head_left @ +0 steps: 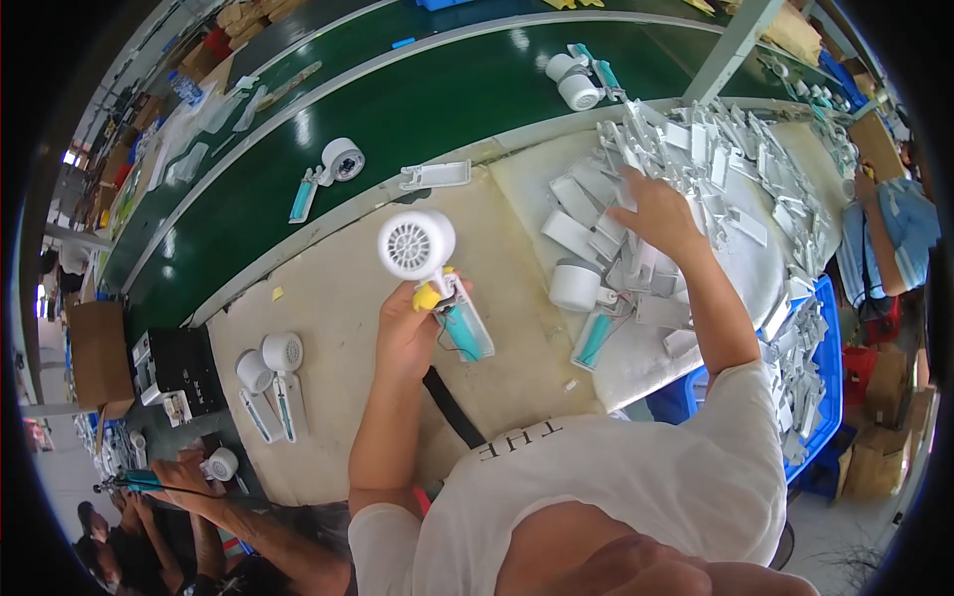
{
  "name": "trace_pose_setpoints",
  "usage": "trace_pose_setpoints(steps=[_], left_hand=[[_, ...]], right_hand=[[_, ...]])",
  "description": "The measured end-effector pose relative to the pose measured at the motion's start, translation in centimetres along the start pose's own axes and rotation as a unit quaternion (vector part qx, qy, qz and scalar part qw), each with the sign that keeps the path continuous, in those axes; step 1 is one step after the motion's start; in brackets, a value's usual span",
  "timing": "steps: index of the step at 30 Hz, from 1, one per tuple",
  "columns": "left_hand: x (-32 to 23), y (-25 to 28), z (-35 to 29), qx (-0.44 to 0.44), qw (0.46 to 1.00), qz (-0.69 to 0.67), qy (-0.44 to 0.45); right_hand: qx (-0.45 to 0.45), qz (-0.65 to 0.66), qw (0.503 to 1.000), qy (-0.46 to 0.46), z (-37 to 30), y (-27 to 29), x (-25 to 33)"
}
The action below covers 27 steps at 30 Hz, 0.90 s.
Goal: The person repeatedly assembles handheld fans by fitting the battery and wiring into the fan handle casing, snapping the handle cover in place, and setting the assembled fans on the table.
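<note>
Left hand [404, 338] is clamping round a fan [415, 245] (slotted white grille [408, 246], turquoise cylinder [463, 333] below!) | right hand [664, 214] is reaching, spread apart, across jumbled, elongated plastic shells [717, 164]

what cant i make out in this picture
Head view: part of the white fan, hidden by the left hand around it.
Head view: whether the right hand grips any white pieces; it overlaps their crowded pile.
Head view: how far the blue bin extends leftward, hidden by the white sleeve.
Head view: the blue object, cut off by the top edge.
</note>
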State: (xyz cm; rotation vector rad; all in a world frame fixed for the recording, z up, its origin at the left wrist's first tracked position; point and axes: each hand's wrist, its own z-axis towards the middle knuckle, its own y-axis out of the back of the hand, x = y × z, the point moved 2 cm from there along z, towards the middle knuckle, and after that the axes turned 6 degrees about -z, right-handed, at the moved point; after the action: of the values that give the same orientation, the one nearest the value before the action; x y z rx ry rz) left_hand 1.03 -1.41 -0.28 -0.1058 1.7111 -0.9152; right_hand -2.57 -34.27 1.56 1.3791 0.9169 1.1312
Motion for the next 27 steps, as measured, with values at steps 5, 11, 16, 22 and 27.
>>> trace_pose_setpoints(steps=[5,11,16,22,27], left_hand=[[-2.4,0.3,0.0,-0.069,0.995,0.034,-0.06],[-4.6,1.5,0.0,-0.065,0.971,-0.048,-0.226],[-4.8,2.0,-0.7,-0.102,0.971,-0.052,-0.211],[-3.5,2.9,0.3,-0.101,0.97,-0.093,-0.199],[-3.7,2.8,0.0,-0.12,0.961,-0.128,-0.213]], right_hand=[[-0.088,0.12,0.986,0.073,-1.2,3.8,5.0],[-0.052,0.012,0.845,0.532,0.3,-2.5,13.4],[0.121,0.076,0.822,0.552,0.7,-3.7,13.5],[0.196,0.016,0.964,0.178,1.8,-3.6,17.5],[0.103,0.047,0.976,0.183,3.4,-4.1,16.4]])
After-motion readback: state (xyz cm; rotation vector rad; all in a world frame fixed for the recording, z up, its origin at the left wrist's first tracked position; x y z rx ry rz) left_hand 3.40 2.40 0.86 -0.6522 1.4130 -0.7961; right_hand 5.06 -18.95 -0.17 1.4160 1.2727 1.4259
